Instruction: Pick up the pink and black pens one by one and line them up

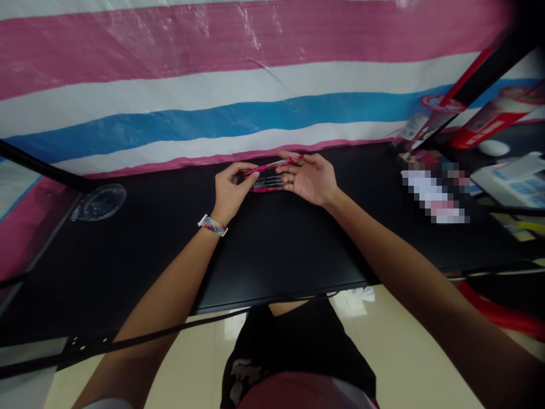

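A slim pink-and-red pen (271,166) is held sideways above the black tabletop at the far side. My left hand (232,187), a woven multicoloured band on its wrist, pinches the pen's left end between thumb and fingers. At the other end, my right hand (313,179) is turned partly palm up, its thumb and fingers around the pen and the lower fingers loosely curled. Several dark pens (268,183) and another pink pen (267,190) lie side by side just below, between the two hands. Their ends are partly hidden by my fingers.
A clear plastic lid (99,202) lies on the black table (272,244) at the left. At the right are a plastic cup with a red straw (415,128), a red-and-white cup (489,122), a white mouse (494,147) and a white device (517,182). A striped sheet (213,122) hangs behind.
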Demonstrator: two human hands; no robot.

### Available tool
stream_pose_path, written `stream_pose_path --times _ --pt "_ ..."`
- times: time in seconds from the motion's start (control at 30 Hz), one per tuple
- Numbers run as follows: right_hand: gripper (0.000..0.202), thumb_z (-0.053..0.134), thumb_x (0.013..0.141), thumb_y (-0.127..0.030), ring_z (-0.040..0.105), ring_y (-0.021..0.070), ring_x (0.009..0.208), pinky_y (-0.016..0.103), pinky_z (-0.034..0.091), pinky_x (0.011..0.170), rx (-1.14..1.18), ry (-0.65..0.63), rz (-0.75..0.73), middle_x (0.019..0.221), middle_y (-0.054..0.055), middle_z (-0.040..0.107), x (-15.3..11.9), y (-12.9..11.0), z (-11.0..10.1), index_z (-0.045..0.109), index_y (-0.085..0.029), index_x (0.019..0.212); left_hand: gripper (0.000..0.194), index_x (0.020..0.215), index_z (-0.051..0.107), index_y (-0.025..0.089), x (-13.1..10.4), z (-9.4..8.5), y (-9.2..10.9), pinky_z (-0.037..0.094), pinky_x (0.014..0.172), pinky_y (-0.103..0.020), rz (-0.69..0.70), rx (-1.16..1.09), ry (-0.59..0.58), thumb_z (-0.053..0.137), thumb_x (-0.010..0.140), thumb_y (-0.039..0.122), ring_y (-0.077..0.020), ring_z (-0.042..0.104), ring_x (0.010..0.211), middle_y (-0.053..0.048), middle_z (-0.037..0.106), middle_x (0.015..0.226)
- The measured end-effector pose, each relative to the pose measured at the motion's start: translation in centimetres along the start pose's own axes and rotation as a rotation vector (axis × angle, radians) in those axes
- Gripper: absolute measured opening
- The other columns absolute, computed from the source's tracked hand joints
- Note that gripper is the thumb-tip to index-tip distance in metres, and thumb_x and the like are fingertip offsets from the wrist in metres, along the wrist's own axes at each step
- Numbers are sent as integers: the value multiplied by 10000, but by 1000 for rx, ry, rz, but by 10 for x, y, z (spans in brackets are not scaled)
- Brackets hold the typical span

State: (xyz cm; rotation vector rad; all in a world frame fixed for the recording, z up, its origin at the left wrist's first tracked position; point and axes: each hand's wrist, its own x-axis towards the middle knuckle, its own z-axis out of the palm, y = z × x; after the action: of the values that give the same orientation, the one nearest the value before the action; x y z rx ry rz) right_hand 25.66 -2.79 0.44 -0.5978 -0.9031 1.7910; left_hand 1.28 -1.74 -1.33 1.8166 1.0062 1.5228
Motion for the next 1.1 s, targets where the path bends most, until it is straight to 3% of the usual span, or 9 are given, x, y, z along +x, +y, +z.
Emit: stream_pose_path --times 0.3,0.6,0.87,1.1 --pt "307 606 948 -474 712 225 783 372 652 735 70 25 -26 904 75 785 3 4 -1 708 -231 1107 198 1055 863 235 -1 3 1 645 945 -385 -32 -35 -9 893 913 370 -233 806 1011 -62 867 1076" --pt "422 603 968 -560 707 222 783 354 644 692 97 5 9 953 76 790 0 2 1 700 -226 1207 140 1057 858 251 -2 4 6 648 962 -386 -33 -50 0 871 924 294 -218 804 1010 -54 866 1078" --pt "384 624 967 -601 708 226 786 361 654 717 1 70 -32 877 67 752 -2 3 5 715 -244 1077 138 1047 863 267 -3 5 5 650 952 -408 -37 -20 -22 876 928 334 -233 801 997 -53 868 1067" --pt "414 630 960 -626 708 213 782 354 656 736 -2 25 -44 882 60 748 -2 3 4 723 -241 1079 162 1051 859 258 -3 4 5 647 955 -396 -37 -7 -19 873 940 375 -229 801 1005 -57 866 1068"
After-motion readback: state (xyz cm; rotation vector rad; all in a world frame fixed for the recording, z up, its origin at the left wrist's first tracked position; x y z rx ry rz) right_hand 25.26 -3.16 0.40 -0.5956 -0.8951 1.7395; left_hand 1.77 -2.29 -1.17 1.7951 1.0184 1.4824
